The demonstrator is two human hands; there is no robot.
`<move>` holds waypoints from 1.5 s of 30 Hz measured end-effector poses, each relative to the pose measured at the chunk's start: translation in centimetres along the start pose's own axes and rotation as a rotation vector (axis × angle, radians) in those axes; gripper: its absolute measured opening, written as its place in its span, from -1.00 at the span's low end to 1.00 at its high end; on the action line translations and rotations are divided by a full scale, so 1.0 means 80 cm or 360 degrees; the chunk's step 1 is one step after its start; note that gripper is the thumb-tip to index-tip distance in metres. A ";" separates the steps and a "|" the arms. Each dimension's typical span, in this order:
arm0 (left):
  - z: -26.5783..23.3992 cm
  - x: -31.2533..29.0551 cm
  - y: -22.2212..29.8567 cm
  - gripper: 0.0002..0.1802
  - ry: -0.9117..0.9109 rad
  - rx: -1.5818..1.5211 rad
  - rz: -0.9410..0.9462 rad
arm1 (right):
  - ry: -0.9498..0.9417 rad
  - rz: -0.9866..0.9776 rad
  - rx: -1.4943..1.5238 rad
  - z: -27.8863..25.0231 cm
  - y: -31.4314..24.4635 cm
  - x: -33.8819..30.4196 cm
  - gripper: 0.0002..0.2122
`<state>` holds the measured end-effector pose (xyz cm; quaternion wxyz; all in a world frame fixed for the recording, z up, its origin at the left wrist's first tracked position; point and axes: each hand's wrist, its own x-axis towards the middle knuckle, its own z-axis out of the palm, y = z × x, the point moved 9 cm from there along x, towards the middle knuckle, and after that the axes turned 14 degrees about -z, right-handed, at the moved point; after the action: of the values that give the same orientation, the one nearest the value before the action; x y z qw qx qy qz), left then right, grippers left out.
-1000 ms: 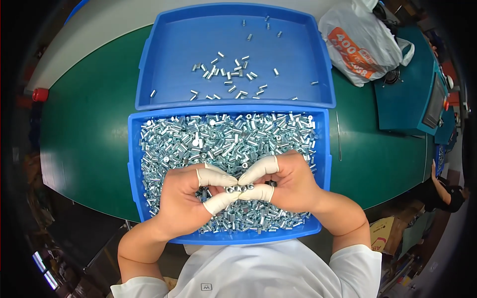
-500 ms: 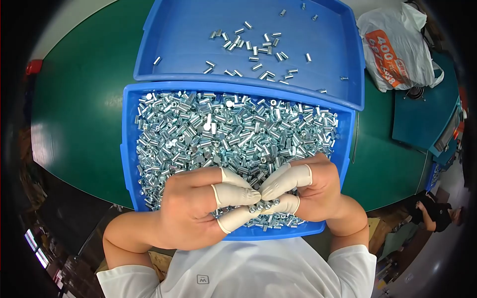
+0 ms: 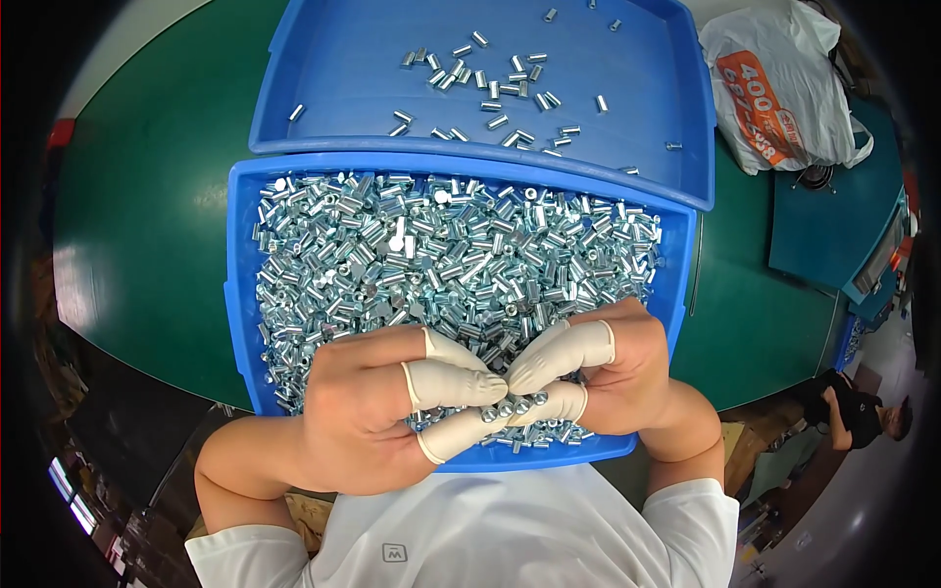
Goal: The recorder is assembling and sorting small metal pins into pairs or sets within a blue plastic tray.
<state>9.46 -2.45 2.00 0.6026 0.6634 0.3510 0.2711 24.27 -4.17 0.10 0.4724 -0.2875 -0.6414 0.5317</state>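
Green surface [image 3: 147, 235] carries a near blue tray [image 3: 242, 245] and, beyond it, a far blue tray [image 3: 372, 39]. Over the near one, left hand [image 3: 363, 412] and right hand [image 3: 629, 370] meet, white finger covers [image 3: 446, 383] on, together pinching a short row of metal cylinders [image 3: 506, 408]; loose cylinders [image 3: 441, 250] lie heaped below and scattered in the far tray.

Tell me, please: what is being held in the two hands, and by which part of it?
A short row of small metal cylinders. The left grip and right grip pinch them by their sides, with end faces toward the camera.
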 end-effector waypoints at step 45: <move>0.002 -0.001 0.014 -0.67 -0.0020 0.0192 0.0135 | -0.0021 -0.0070 0.0098 0.001 -0.003 0.000 -0.83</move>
<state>9.65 -2.64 3.11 0.5517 0.7145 0.3345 0.2706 24.20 -4.29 0.33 0.4883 -0.2552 -0.6342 0.5425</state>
